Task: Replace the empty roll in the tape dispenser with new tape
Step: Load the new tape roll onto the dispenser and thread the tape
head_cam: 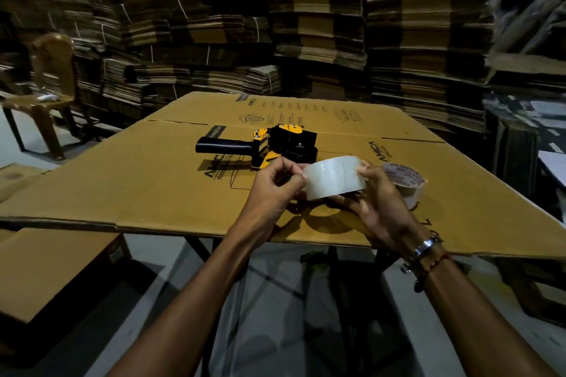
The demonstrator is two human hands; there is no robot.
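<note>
The tape dispenser [263, 147] lay on its side on the flattened cardboard sheet [128, 180] that covered the table, and everything else is placed from it. Its black handle pointed left, so its long axis ran left to right across the sheet; the yellow-and-black head with the black roll hub sat at the right end. Whether any core sat on that hub could not be told.

Just in front of the dispenser, raised above the sheet, was the new roll of clear tape [335, 177]. It was held with its open centre facing roughly up and down and its broad band facing the camera. The left hand [275, 190] pinched the roll's left edge between thumb and fingertips. The right hand [372, 208] cradled it from below and behind, fingers curled round its right side.

To the front right of the dispenser, partly behind the right hand, a printed cardboard core [407, 182] with only a thin pale layer left stood tilted on the sheet.

Far behind the dispenser rose stacks of flattened cartons [318, 24]; far to its left stood a brown plastic chair [46, 86].
</note>
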